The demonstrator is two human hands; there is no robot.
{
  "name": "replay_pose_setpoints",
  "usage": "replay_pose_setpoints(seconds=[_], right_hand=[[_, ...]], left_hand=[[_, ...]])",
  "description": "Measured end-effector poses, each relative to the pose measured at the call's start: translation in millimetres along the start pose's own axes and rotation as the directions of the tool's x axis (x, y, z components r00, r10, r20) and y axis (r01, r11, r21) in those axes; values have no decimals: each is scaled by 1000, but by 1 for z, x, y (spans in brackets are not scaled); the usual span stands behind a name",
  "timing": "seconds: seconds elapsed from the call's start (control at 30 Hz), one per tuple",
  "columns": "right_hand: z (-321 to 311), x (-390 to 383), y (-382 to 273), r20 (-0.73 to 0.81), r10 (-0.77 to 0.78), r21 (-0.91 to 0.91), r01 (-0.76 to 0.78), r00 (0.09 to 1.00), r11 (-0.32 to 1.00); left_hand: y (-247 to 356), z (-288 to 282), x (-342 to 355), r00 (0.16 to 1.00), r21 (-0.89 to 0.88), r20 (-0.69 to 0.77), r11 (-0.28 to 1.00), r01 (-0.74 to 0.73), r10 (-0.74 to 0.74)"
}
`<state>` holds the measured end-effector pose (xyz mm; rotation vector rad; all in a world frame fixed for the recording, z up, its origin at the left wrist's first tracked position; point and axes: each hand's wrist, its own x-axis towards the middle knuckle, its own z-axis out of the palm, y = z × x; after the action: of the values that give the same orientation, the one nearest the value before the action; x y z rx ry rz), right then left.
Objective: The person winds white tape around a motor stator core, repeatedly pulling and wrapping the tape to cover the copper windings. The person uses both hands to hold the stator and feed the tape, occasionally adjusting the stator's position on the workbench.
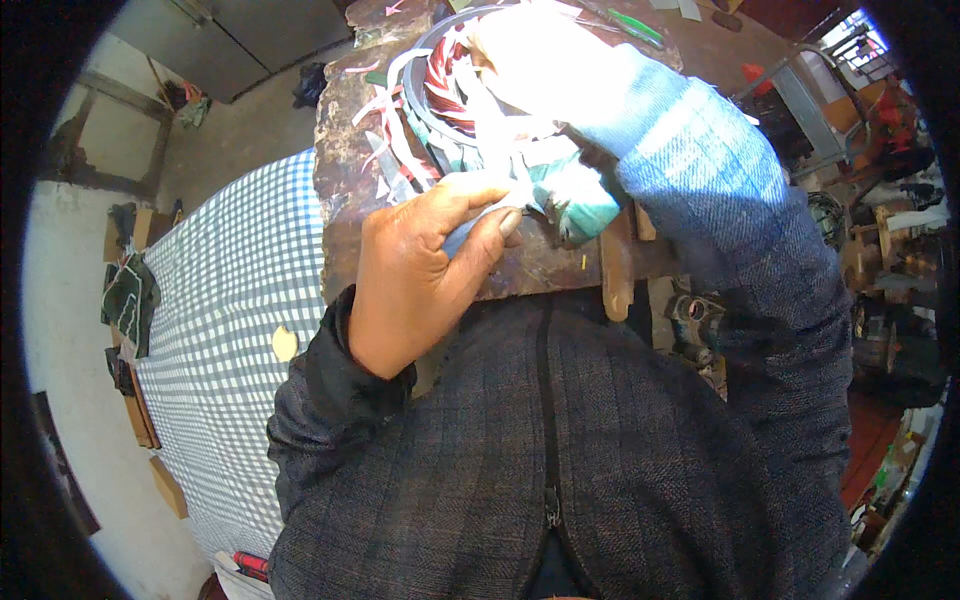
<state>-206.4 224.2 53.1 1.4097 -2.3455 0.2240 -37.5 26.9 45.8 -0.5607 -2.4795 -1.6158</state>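
Observation:
On a worn dark workbench (355,235), my left hand (420,270) is closed, its thumb and forefinger pinched on the end of a white strip (490,125). A bit of blue shows beneath its fingers. Beside the fingertips lies a bundle wrapped in teal cloth (580,205). My right hand (540,60), washed out by glare, is over the right side of a round dark-rimmed container (412,95). Red-and-white strips (447,85) lie coiled inside it. The right fingers are too bright to make out. More pale strips (385,110) hang over the container's left side.
A wooden bar (617,265) juts past the bench's near edge. A green slender object (636,28) lies at the far right. Left of the bench spreads a checked cloth (230,290) with a round yellowish piece (285,344). Tools and clutter (880,220) fill the right.

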Motion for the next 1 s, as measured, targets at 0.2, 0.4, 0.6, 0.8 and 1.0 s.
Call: replay_pose_setpoints(seconds=[0.2, 0.4, 0.6, 0.8, 1.0], right_hand=[[-1, 10, -1, -7, 11, -5, -11, 1000, 1000], [-31, -8, 4, 56, -155, 122, 147, 986, 982], [-30, -14, 0, 71, -132, 106, 124, 989, 987], [-16, -7, 5, 67, -78, 67, 74, 995, 995], [-12, -6, 1, 60, -35, 40, 32, 998, 999]], left_hand=[[4, 2, 13, 1000, 44, 21, 999, 13, -14], [7, 5, 9, 998, -59, 26, 997, 50, -49], [5, 9, 12, 999, -15, 36, 1000, -27, 27], [4, 9, 7, 999, 4, 31, 1000, -17, 17], [1, 9, 8, 999, 33, 23, 999, -27, 26]])
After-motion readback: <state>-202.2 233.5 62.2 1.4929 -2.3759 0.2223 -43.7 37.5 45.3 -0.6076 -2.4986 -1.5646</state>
